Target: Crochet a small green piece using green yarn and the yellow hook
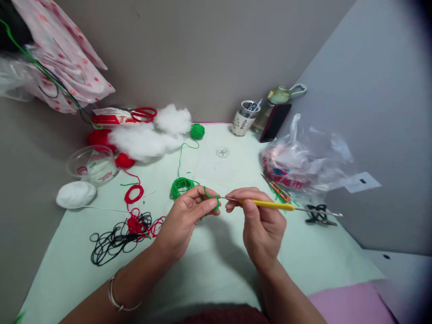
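Above the pale green bench (pixel 209 270), the right hand (pixel 261 225) pinches one yellow-handled crochet hook (pixel 270 205) between thumb and forefinger. The hook lies nearly level, tip pointing left into a small green yarn loop (pixel 216 202) gripped tight by the left hand (pixel 189 213). Behind the hook lie two green yarn bundles.

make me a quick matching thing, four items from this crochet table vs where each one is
Things:
1. crochet hook
2. green yarn ball
3. white yarn ball
4. phone

Places:
A. far back of the table, beside the white stuffing
B. in the right hand
C. leaning by the bottle at the back right
D. left side, near the clear plastic cup

Pairs: 1-B, 2-A, 3-D, 4-C
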`<state>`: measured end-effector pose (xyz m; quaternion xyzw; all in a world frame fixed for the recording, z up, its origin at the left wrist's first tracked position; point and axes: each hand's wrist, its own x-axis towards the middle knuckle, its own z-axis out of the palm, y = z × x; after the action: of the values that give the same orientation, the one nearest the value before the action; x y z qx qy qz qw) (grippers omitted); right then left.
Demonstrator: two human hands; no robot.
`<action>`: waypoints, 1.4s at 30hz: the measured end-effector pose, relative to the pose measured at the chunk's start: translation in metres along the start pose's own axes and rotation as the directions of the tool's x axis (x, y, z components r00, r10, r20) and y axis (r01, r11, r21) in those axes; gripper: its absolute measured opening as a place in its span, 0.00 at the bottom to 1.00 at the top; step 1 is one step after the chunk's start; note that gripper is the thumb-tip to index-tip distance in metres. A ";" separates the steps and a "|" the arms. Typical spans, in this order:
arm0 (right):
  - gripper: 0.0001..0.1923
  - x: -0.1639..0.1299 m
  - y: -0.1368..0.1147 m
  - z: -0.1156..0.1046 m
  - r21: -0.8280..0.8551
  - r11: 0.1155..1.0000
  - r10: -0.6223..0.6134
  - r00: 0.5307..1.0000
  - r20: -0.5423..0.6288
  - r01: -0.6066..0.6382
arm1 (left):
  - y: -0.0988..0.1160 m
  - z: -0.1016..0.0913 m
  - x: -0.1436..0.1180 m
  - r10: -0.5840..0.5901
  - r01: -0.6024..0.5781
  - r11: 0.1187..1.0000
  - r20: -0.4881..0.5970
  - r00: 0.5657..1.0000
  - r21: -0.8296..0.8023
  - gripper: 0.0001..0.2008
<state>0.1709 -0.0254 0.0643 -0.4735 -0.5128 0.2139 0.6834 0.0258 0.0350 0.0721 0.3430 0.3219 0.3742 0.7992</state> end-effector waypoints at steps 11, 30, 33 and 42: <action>0.13 -0.001 0.000 0.002 -0.067 0.992 -0.106 0.993 0.053 0.109 | -0.003 0.001 0.000 0.045 -0.046 0.999 0.034 0.998 0.022 0.11; 0.11 0.006 0.008 0.001 0.290 0.937 0.188 0.980 0.059 -0.197 | 0.007 0.000 -0.005 0.024 -0.026 0.998 0.040 0.999 0.062 0.26; 0.11 0.006 0.006 -0.002 0.266 0.944 0.178 0.980 0.090 -0.196 | 0.008 -0.001 -0.007 0.031 -0.034 0.996 0.037 0.999 0.088 0.25; 0.12 -0.003 -0.001 -0.004 -0.167 0.957 -0.213 0.967 0.141 0.236 | 0.007 0.001 -0.006 0.137 -0.126 0.956 -0.023 0.990 0.266 0.23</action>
<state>0.1729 -0.0299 0.0633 -0.4589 -0.6212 0.1152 0.6247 0.0207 0.0331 0.0798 0.4593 0.3619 0.3872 0.7129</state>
